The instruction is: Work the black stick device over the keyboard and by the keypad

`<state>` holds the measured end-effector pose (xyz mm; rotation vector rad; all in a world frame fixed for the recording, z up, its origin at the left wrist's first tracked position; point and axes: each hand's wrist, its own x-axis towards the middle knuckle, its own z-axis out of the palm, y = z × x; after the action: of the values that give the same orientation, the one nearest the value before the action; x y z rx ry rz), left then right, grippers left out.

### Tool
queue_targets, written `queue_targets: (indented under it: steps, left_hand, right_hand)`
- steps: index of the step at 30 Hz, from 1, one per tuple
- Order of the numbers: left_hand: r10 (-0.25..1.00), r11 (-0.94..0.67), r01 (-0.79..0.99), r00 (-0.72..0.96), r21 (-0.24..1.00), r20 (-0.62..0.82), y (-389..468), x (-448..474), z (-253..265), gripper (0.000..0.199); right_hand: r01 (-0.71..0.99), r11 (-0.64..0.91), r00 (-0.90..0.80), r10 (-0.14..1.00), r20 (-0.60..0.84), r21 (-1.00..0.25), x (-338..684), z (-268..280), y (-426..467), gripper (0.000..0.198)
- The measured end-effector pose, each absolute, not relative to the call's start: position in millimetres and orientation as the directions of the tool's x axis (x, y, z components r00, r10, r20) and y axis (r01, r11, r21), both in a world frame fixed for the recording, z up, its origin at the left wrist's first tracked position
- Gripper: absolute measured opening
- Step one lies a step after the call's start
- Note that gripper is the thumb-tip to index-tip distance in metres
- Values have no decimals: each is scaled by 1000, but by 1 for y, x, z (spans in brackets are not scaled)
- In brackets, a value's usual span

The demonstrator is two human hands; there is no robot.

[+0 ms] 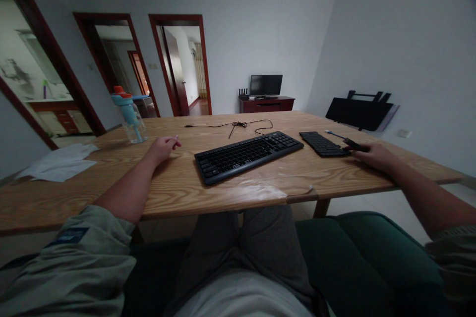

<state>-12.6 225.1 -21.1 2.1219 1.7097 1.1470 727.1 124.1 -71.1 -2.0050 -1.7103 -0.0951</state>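
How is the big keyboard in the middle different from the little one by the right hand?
The big keyboard is longer, and the little keyboard is shorter. The big keyboard has a wide frame around its keys; the little keyboard shows hardly any. The big keyboard's right end points away from the person, while the little keyboard's right end comes nearer, beside the right hand. Both are dark and lie on the wooden table.
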Motion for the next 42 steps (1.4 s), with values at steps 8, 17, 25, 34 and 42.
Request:
queue_targets:
  steps: [8, 17, 25, 34, 42]
  left_hand:
    - [897, -316, 745, 33, 587, 441, 222, -10, -19, 44]
    - [900, -315, 745, 37, 588, 435, 222, -10, -19, 45]
    - [900, -315, 749, 41, 583, 433, 223, -11, -19, 45]
    - [900, -316, 750, 42, 581, 435, 221, -11, -19, 46]
    - [911, -298, 758, 45, 580, 410, 218, -8, -15, 45]
  right_hand:
    - [915, -91, 225, 924, 309, -393, 715, -66, 117, 58]
    - [936, -117, 223, 927, 301, -332, 715, -68, 118, 58]
    - [942, -112, 210, 932, 296, -316, 715, -67, 118, 55]
    - [906, -140, 262, 927, 270, -400, 710, -64, 114, 54]
    - [901, -168, 294, 915, 276, -400, 701, -62, 112, 46]
